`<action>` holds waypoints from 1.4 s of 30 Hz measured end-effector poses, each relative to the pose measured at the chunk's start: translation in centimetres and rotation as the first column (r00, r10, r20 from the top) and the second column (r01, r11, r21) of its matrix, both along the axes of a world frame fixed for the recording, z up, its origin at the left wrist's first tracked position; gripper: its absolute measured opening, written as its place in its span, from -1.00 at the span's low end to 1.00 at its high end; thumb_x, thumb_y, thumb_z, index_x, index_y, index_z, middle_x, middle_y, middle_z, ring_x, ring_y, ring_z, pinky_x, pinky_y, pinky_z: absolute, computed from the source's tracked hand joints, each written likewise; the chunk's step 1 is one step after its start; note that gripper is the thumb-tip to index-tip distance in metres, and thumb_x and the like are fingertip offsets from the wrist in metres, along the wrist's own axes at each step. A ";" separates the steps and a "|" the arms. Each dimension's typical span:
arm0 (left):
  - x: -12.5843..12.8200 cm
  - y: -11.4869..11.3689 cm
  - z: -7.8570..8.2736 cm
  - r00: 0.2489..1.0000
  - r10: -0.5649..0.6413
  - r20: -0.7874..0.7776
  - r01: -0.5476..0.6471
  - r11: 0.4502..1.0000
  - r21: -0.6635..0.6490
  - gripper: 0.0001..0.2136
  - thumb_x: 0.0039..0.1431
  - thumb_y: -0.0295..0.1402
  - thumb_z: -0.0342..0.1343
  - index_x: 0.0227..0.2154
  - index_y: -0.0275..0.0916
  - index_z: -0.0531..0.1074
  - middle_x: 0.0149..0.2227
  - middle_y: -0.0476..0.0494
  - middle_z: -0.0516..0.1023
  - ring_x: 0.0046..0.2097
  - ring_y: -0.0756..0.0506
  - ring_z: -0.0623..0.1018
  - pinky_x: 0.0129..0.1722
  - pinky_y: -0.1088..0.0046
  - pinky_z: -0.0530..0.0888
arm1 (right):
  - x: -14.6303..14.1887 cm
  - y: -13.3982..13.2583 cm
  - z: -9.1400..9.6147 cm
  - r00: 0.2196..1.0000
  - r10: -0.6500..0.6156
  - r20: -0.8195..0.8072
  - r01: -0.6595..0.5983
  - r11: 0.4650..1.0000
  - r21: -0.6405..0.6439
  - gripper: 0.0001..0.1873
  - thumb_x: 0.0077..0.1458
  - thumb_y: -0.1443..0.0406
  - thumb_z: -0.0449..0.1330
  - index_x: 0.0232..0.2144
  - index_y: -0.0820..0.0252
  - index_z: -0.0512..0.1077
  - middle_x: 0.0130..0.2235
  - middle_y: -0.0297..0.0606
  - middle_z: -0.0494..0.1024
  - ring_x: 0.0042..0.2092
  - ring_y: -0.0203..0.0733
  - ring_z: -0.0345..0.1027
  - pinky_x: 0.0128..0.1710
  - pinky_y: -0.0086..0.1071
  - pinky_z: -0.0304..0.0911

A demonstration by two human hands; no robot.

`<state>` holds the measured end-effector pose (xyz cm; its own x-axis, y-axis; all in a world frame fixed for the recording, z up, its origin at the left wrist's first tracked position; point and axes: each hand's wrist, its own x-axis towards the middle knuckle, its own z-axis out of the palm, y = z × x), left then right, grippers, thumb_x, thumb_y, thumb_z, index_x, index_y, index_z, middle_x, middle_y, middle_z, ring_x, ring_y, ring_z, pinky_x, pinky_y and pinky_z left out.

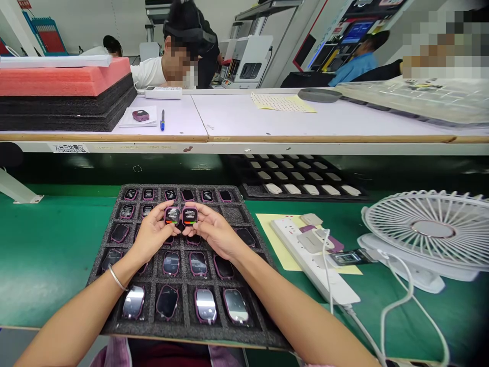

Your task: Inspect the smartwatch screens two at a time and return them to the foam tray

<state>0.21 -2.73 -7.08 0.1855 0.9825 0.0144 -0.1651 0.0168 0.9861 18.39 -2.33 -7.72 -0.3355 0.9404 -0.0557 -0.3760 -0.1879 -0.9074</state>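
Observation:
My left hand (156, 228) is closed on a purple-framed smartwatch body (172, 215), gripped by its edges. In my right hand (212, 228) is a second smartwatch body (190, 216), held side by side with the first. Both screens are lit, with white text and a coloured strip at the bottom. Beneath my hands lies a black foam tray (183, 334) with rows of square pockets. Many pockets hold more such watch bodies; those in the far rows show text, while the nearer ones, such as one watch body (205, 306), have dark, reflective screens. My forearms hide some pockets.
Right of the tray are a white power strip (313, 260) with cables and a white fan (431, 232). Another tray (301, 191) sits under the shelf (229, 117). Foam sheets (64, 81), a pen (162, 121) and one watch body (140, 115) rest above. A person sits opposite.

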 end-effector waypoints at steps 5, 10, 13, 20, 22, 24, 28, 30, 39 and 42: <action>-0.1 0.0 0.0 1.000 -0.007 0.012 0.007 1.000 -0.004 -0.45 -0.01 -0.46 0.25 0.11 -0.24 0.33 -0.15 -0.11 0.53 -0.39 0.06 0.57 -0.29 0.47 0.55 | 0.1 0.0 0.1 1.000 0.007 -0.010 -0.007 1.000 0.015 -0.46 -0.08 0.44 0.26 0.01 0.12 0.39 -0.29 -0.32 0.57 -0.36 -0.26 0.49 -0.31 -0.34 0.33; 0.0 -0.1 0.1 1.000 -0.001 0.011 0.001 1.000 -0.006 -0.46 -0.01 -0.46 0.25 0.10 -0.22 0.34 -0.08 -0.15 0.52 -0.39 0.05 0.58 -0.31 0.48 0.54 | 0.1 0.0 0.1 1.000 0.021 -0.008 -0.021 0.999 0.038 -0.46 -0.07 0.44 0.25 0.02 0.11 0.39 -0.27 -0.31 0.57 -0.35 -0.25 0.49 -0.30 -0.33 0.34; 0.0 -0.1 0.1 1.000 -0.003 0.009 0.003 1.000 -0.004 -0.46 -0.01 -0.46 0.25 0.09 -0.22 0.34 -0.10 -0.14 0.52 -0.39 0.05 0.58 -0.31 0.48 0.54 | 0.1 0.1 0.1 0.999 0.033 -0.007 -0.032 0.998 0.050 -0.45 -0.08 0.46 0.22 0.02 0.11 0.39 -0.28 -0.31 0.57 -0.35 -0.26 0.49 -0.29 -0.34 0.34; 0.0 -0.1 0.1 1.000 -0.011 0.004 0.011 1.000 0.002 -0.47 -0.02 -0.46 0.26 0.07 -0.21 0.34 -0.08 -0.14 0.52 -0.39 0.06 0.57 -0.28 0.46 0.56 | 0.1 0.1 0.0 1.000 0.030 0.003 -0.030 0.998 0.064 -0.44 -0.09 0.47 0.21 0.02 0.10 0.39 -0.26 -0.31 0.57 -0.34 -0.26 0.48 -0.28 -0.34 0.33; 0.0 0.0 0.1 1.000 -0.010 0.003 0.010 1.000 0.002 -0.47 -0.02 -0.46 0.27 0.07 -0.20 0.34 -0.08 -0.14 0.51 -0.39 0.06 0.58 -0.28 0.46 0.56 | 0.1 0.1 0.0 1.000 0.028 0.007 -0.028 0.998 0.063 -0.45 -0.07 0.46 0.23 0.03 0.11 0.39 -0.25 -0.30 0.56 -0.34 -0.26 0.48 -0.28 -0.34 0.33; 0.0 0.0 0.0 1.000 -0.007 -0.005 0.007 1.000 0.003 -0.47 -0.02 -0.46 0.27 0.07 -0.20 0.34 -0.08 -0.14 0.51 -0.38 0.06 0.58 -0.29 0.47 0.56 | 0.1 0.1 0.0 1.000 0.027 0.012 -0.028 0.997 0.066 -0.46 -0.06 0.45 0.25 0.03 0.12 0.39 -0.25 -0.30 0.56 -0.34 -0.26 0.48 -0.28 -0.33 0.34; 0.0 0.0 -0.1 1.000 -0.003 -0.010 0.003 1.000 0.015 -0.49 -0.02 -0.45 0.29 0.05 -0.20 0.36 -0.13 -0.10 0.53 -0.39 0.06 0.57 -0.29 0.47 0.57 | 0.2 0.1 0.0 0.999 0.034 0.014 -0.035 0.997 0.072 -0.48 -0.03 0.41 0.28 0.03 0.11 0.38 -0.29 -0.32 0.55 -0.35 -0.25 0.49 -0.28 -0.32 0.35; 0.0 0.1 -0.1 1.000 0.004 -0.010 -0.004 1.000 0.022 -0.50 -0.01 -0.44 0.30 0.04 -0.20 0.37 -0.14 -0.08 0.53 -0.40 0.06 0.57 -0.30 0.47 0.57 | 0.2 0.1 -0.1 0.999 0.036 0.010 -0.037 0.997 0.075 -0.49 -0.02 0.40 0.29 0.03 0.11 0.38 -0.29 -0.33 0.55 -0.36 -0.27 0.48 -0.29 -0.33 0.35; -0.1 -0.2 0.3 1.000 -0.023 -0.005 0.023 1.000 0.003 -0.47 0.02 -0.45 0.22 0.12 -0.21 0.34 -0.03 -0.19 0.52 -0.33 -0.02 0.63 -0.22 0.38 0.60 | 0.2 0.1 0.3 1.000 0.011 0.009 -0.011 0.997 0.075 -0.46 -0.09 0.42 0.28 0.00 0.09 0.38 -0.28 -0.35 0.54 -0.39 -0.29 0.45 -0.34 -0.34 0.34; -0.1 -0.3 0.7 1.000 -0.029 0.000 0.029 0.999 -0.043 -0.49 0.02 -0.46 0.16 0.11 -0.22 0.36 -0.07 -0.17 0.55 -0.35 -0.04 0.65 -0.25 0.36 0.61 | 0.1 0.0 0.3 1.000 -0.002 0.029 0.000 0.997 0.072 -0.49 -0.09 0.41 0.28 -0.03 0.10 0.38 -0.32 -0.38 0.51 -0.44 -0.33 0.41 -0.41 -0.38 0.30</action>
<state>0.11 -3.06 -6.39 0.2142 0.9764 -0.0283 -0.1631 0.0643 0.9845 18.53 -2.32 -7.40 -0.3342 0.9425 0.0020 -0.3491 -0.1218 -0.9292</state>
